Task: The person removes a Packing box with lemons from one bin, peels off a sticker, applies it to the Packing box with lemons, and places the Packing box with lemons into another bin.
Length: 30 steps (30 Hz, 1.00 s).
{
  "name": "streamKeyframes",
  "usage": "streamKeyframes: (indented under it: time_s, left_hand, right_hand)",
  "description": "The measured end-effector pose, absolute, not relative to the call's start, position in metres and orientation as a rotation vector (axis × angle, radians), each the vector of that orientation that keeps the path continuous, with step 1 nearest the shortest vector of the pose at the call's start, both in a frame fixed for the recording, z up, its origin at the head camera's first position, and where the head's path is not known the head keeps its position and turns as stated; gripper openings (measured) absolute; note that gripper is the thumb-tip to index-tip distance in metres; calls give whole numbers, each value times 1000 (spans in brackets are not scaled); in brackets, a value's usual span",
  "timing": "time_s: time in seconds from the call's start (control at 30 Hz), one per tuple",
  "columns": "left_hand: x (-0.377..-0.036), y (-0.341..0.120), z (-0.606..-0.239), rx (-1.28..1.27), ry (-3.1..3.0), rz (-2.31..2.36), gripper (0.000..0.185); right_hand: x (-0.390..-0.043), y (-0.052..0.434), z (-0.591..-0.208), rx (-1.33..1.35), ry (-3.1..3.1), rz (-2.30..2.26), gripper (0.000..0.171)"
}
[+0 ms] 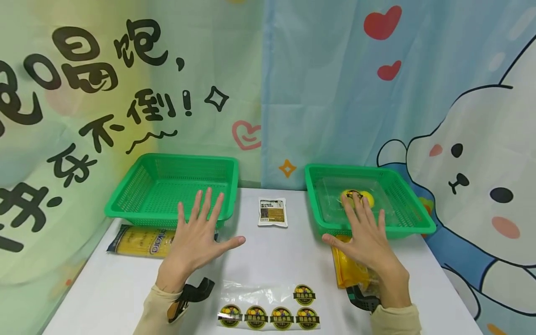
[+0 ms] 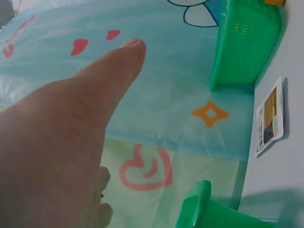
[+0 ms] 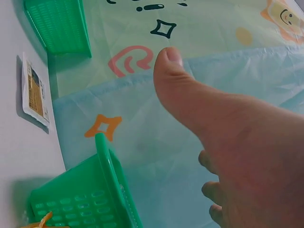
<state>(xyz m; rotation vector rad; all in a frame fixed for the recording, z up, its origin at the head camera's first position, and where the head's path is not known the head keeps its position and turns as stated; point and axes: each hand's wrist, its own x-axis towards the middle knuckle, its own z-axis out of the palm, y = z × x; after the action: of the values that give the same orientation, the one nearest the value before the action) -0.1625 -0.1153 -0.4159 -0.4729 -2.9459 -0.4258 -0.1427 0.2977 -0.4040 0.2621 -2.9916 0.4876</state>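
Both hands hover flat over a white table (image 1: 268,251) with fingers spread and nothing in them. My left hand (image 1: 200,232) is in front of an empty green basket (image 1: 125,204), next to a yellow pasta packet (image 1: 142,241). My right hand (image 1: 363,232) reaches over the front rim of a second green basket (image 1: 414,204), above a yellow bag (image 1: 348,270). That basket holds a clear package with a yellow label (image 1: 358,197). A small white-and-brown sachet (image 1: 272,211) lies between the baskets. Each wrist view shows mostly a thumb (image 2: 114,71) (image 3: 180,80).
A clear bag with several round yellow-black stickers (image 1: 268,309) lies at the table's front edge. Printed cloth backdrops close off the back and both sides. The sachet (image 2: 270,116) (image 3: 34,90) and basket rims (image 2: 242,42) (image 3: 111,175) appear in the wrist views.
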Motion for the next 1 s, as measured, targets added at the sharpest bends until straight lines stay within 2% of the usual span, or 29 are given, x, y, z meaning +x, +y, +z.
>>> streamKeyframes:
  time_s: [0.67, 0.9, 1.0]
  left_hand:
    - [-167, -116, -416, -490, -2963, -432, 115]
    - [-169, -123, -418, -511, -2954, -434, 94]
    - [-170, -127, -421, -514, -2985, -440, 83]
  right_hand:
    - [-141, 305, -402, 212, -3011, 490, 106]
    - [-145, 318, -405, 59, -2978, 554, 83]
    - [-158, 339, -399, -127, -2993, 580, 80]
